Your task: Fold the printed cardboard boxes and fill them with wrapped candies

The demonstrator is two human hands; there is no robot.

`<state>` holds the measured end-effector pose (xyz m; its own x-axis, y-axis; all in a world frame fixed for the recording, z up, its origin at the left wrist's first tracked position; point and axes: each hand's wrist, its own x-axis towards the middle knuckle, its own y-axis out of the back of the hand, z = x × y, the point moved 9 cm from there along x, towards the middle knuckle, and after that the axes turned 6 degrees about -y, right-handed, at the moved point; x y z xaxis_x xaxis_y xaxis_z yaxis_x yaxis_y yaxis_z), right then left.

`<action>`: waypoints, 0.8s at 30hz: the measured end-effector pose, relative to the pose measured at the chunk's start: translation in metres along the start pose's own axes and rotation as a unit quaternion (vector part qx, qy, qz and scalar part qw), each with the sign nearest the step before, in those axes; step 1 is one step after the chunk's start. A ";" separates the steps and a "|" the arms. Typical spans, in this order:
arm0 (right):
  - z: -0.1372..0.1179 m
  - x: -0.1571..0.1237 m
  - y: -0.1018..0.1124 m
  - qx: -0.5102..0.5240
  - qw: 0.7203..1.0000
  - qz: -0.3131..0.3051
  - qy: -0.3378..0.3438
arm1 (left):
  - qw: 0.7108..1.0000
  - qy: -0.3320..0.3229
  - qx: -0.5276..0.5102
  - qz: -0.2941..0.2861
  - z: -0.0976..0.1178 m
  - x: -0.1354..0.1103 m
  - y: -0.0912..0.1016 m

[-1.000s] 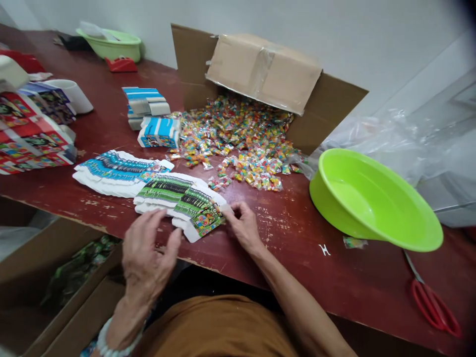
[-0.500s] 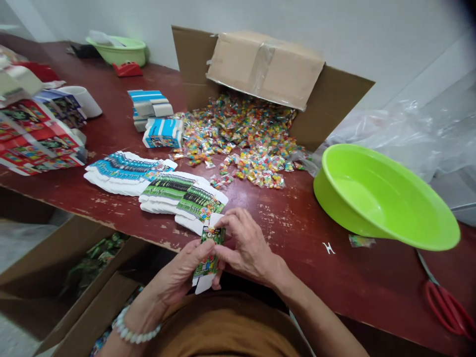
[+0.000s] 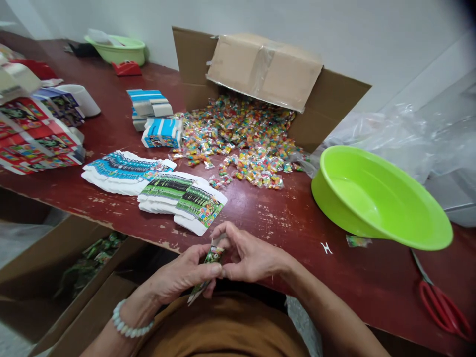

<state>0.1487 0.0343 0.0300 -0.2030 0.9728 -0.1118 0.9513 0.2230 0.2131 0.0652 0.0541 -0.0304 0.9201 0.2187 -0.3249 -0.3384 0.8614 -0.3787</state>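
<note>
Between my hands, just off the table's front edge, is a small green printed candy box point(image 3: 213, 255) with white end flaps. My left hand point(image 3: 186, 272) grips its side, thumb across the front. The fingers of my right hand point(image 3: 247, 253) are closed at its upper end, by the top flap. The box is tilted, and its far side is hidden. Just beyond my hands lies a fanned row of flat green boxes point(image 3: 182, 196), with a row of flat blue boxes point(image 3: 124, 172) to its left.
Wrapped candies point(image 3: 245, 134) spill from a cardboard box point(image 3: 260, 69) at the back. A green basin point(image 3: 379, 198) and red-handled scissors point(image 3: 442, 307) are at right. Banded red boxes point(image 3: 37, 136) stand at left, blue ones point(image 3: 161, 132) nearer the middle. An open carton point(image 3: 33, 263) sits below the table's edge.
The green box has turned from showing its broad front to a narrower, tilted view. Both hands have come slightly lower, and my right fingers have shifted onto its upper end.
</note>
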 end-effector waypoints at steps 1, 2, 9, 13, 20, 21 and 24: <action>-0.005 -0.001 -0.002 -0.003 1.000 -0.021 0.012 | 1.000 -0.003 0.013 -0.007 0.001 0.001 0.000; -0.011 -0.003 -0.003 -0.015 0.999 -0.028 0.029 | 1.000 -0.009 0.024 -0.011 0.002 0.001 0.002; -0.023 -0.008 0.012 -0.099 0.988 0.122 0.002 | 0.997 -0.052 0.029 0.052 0.025 0.009 0.014; 0.007 -0.008 0.037 -0.015 0.955 0.293 -0.035 | 0.984 -0.109 0.025 0.140 0.036 0.011 0.020; 0.031 -0.002 0.036 0.088 0.944 0.315 -0.040 | 0.969 -0.114 0.002 0.221 0.022 0.016 0.024; 0.030 -0.004 0.039 0.071 0.941 0.328 -0.041 | 0.961 -0.134 0.016 0.240 0.025 0.014 0.027; 0.030 -0.007 0.042 0.061 0.941 0.328 -0.051 | 0.935 -0.191 0.028 0.297 0.032 0.006 0.029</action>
<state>0.1971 0.0352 0.0102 0.4547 0.8862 -0.0889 0.8852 -0.4385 0.1555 0.0675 0.0955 -0.0157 0.5796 0.8052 -0.1255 -0.8114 0.5559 -0.1808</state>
